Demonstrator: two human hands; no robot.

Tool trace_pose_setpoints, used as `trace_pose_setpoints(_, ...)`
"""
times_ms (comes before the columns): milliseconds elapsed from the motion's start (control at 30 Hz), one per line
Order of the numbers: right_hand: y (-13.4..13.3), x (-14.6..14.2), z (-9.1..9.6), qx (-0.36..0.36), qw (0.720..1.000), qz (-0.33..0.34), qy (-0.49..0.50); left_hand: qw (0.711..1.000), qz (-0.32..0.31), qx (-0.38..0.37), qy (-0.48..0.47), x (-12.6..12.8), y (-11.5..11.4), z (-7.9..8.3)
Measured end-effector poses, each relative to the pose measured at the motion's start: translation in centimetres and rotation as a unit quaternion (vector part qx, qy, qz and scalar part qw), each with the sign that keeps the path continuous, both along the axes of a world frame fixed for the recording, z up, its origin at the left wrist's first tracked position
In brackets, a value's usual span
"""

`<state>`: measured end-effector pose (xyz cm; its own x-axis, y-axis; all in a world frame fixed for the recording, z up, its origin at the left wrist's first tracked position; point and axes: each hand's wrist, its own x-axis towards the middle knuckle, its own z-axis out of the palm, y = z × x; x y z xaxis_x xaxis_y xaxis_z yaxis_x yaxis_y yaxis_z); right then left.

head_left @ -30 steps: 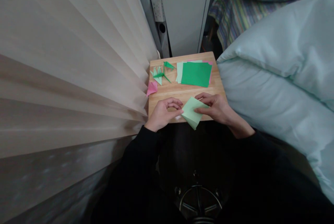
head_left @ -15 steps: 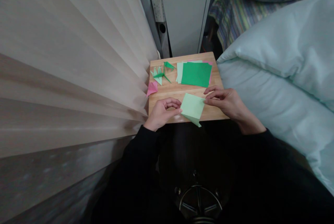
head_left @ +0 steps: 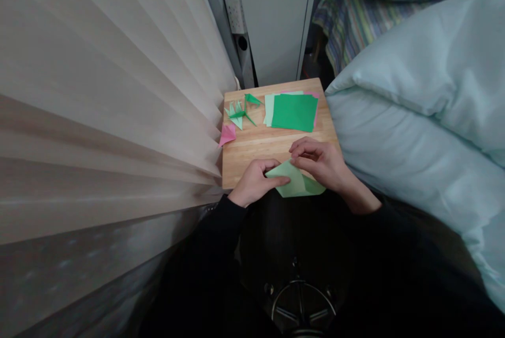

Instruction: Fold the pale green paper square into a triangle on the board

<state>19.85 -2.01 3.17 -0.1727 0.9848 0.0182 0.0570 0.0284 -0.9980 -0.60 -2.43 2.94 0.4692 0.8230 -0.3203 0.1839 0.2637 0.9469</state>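
Head view: pale-green origami paper (head_left: 296, 185), now turned with a fold gaping at right, overhangs the wooden tabletop's (head_left: 256, 146) near edge, apparently mid-fold, left hand (head_left: 257, 183) pinching its left side, right hand (head_left: 321, 164) fingertips closed on its far corner.

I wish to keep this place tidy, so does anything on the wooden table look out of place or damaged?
The pink folded paper pokes past the left edge of the wooden table, and the paper stack is uneven: pale green paper sticks out at the left beneath the dark green sheet. I see no damage.
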Motion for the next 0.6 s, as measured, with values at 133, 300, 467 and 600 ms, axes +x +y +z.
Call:
trace_pose_setpoints(133,0.3,0.3,0.1,0.007,0.999,-0.022,-0.026,1.000,0.000,0.003,0.005,-0.2,0.1,-0.1)
trace_pose_setpoints(300,0.4,0.9,0.7,0.008,1.000,0.007,-0.001,1.000,0.028,-0.006,-0.009,-0.3,0.4,-0.3)
trace_pose_setpoints(467,0.3,1.5,1.1,0.039,0.996,0.059,-0.059,0.996,0.050,-0.029,-0.072,-0.2,0.6,-0.5)
trace_pose_setpoints(600,0.4,1.9,1.4,0.044,0.993,0.071,-0.086,0.994,0.065,-0.036,-0.085,-0.1,0.6,-0.8)
